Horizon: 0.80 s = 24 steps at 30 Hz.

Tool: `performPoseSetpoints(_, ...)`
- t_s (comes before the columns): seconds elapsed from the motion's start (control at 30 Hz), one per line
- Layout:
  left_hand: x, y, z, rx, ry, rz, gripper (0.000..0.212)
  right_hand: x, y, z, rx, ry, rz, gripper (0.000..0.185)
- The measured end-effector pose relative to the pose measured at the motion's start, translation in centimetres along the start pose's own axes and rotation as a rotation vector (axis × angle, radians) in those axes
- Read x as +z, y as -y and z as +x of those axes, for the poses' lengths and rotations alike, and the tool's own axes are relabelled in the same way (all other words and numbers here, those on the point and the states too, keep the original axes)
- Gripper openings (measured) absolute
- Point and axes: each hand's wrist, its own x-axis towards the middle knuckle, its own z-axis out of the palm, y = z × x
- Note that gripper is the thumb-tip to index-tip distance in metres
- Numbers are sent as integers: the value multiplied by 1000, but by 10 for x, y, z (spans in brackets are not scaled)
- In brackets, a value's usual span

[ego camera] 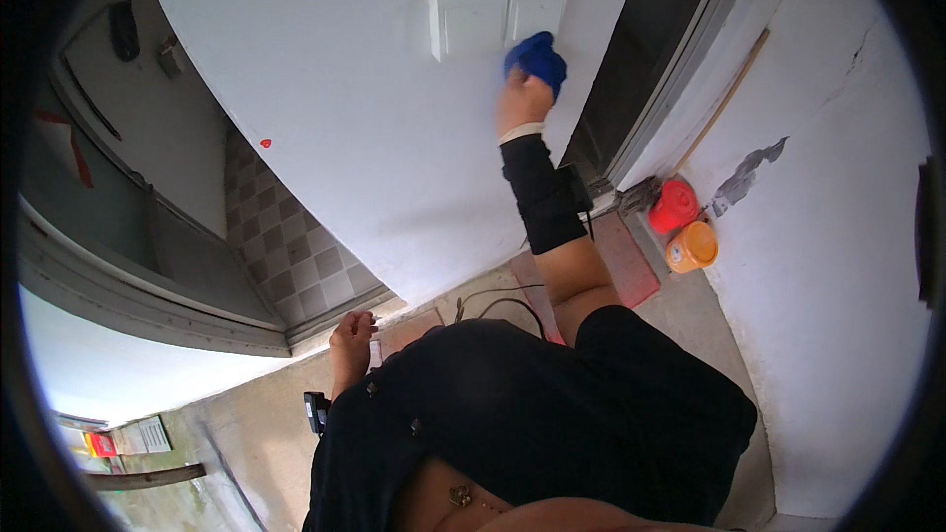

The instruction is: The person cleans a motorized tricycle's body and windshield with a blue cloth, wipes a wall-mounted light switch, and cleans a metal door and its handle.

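My right hand (526, 97) grips a bunched blue cloth (538, 63). The cloth is at the lower edge of the right-hand one of two white switch covers (538, 9), which sit side by side on a white wall (384, 118). Slight blur on the hand hides the fingers' exact hold. My left hand (353, 336) hangs low beside my body, near the foot of a doorway, its fingers loosely bent with no object visible in them.
Left of the wall, a doorway shows a checkered tile floor (295, 240). A dark doorway (628, 81) is at right. Beyond it stand a red container (674, 205), an orange bucket (692, 247) and a leaning wooden stick (720, 105). Black cables (510, 301) and a reddish mat (628, 266) lie on the floor.
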Motion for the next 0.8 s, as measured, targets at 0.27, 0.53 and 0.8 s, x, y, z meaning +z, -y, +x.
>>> performPoseSetpoints(0.27,2,-16,-10,73,16,94,21,-22,25,-1,183,147,-13,15)
performPoseSetpoints(0.53,13,-127,26,655,21,399,13,-8,21,-25,-137,178,82,43)
performPoseSetpoints(0.8,49,-303,54,1358,-189,545,26,10,75,-53,-133,284,267,28)
